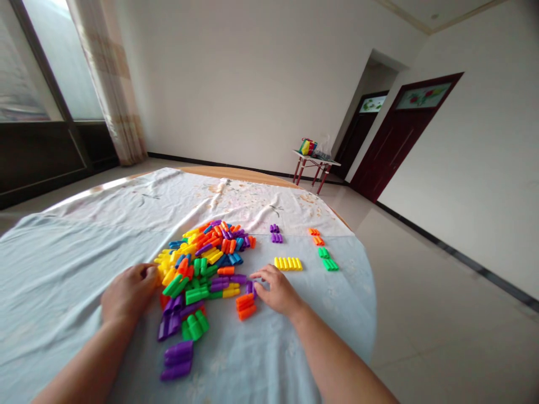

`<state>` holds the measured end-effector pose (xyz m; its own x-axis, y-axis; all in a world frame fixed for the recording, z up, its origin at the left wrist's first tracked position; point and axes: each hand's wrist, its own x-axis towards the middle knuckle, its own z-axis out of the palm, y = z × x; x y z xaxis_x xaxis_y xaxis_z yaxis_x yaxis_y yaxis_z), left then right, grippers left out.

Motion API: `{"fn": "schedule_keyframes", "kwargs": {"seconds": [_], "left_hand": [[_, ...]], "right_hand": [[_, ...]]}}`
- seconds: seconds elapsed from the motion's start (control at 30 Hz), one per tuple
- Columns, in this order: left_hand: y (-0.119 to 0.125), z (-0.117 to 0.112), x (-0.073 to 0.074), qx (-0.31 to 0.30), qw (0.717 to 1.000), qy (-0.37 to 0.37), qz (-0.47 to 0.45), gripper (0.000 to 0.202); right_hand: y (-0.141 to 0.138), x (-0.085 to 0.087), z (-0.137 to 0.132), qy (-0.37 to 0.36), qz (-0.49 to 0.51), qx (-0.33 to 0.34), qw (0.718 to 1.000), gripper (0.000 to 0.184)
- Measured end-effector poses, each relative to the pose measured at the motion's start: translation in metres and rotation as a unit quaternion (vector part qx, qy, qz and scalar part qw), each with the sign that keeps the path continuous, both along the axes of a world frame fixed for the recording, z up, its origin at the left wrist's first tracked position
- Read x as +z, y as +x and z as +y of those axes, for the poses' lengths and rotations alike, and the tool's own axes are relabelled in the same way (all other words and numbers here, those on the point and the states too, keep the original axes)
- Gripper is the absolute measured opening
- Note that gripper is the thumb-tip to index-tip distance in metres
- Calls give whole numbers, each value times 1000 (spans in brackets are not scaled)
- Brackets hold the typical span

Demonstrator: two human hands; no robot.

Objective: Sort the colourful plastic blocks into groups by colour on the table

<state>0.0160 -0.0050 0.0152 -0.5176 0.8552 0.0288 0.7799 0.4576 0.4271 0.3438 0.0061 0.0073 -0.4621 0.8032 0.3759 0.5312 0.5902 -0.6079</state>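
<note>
A heap of plastic tube-shaped blocks (197, 264) in yellow, orange, purple, green and blue lies on the cloth. My left hand (130, 289) is at the heap's left edge, its fingers curled in against yellow and orange blocks; what they hold, if anything, is hidden. To the right of the heap, my right hand (275, 289) has thumb and fingers apart. Its fingertips are close to a purple block (251, 289); whether they touch cannot be told. Just below that lie joined orange blocks (245, 307). Nearest me is a purple block group (177, 360), with green blocks (195, 326) above it.
Beyond my right hand lie a yellow row (288, 264), purple groups (276, 233), orange groups (316, 237) and green groups (327, 259). A light blue and white tablecloth (337, 314) covers the round table. A small side table (316, 159) with bags stands by the far wall.
</note>
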Motion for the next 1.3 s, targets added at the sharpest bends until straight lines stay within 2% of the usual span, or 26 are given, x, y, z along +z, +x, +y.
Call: {"fn": "schedule_keyframes", "kwargs": {"seconds": [0.13,0.3,0.43,0.57,0.73,0.83,0.93,1.1,1.3], "left_hand": [[-1,0,0,0,1000,-3,-3,51],[-2,1,-1,0,1000,-13,-3,53],[-4,2,-3,-3,1000,-8,1,54],[-7,1,-5,-3,1000,-2,5,54],[-7,2,-4,-5,1000,-14,0,55],[-5,2,-2,-4,1000,-25,-3,57],[-4,0,0,-10,1000,-26,-2,57],[-6,1,-2,-15,1000,-20,-10,57],[-8,2,-6,-10,1000,-21,-11,56]], "right_hand": [[1,-6,3,10,-34,52,998,47],[5,-3,1,5,-75,52,996,34],[10,5,-2,2,-71,1,997,25],[14,6,-3,6,-66,-55,996,27],[14,-3,-3,-29,-51,-9,998,28],[15,-4,1,-44,-2,-33,998,32],[22,2,14,-54,62,-104,991,31],[48,14,59,-49,113,-190,974,23],[76,13,111,-41,1,-281,959,19]]}}
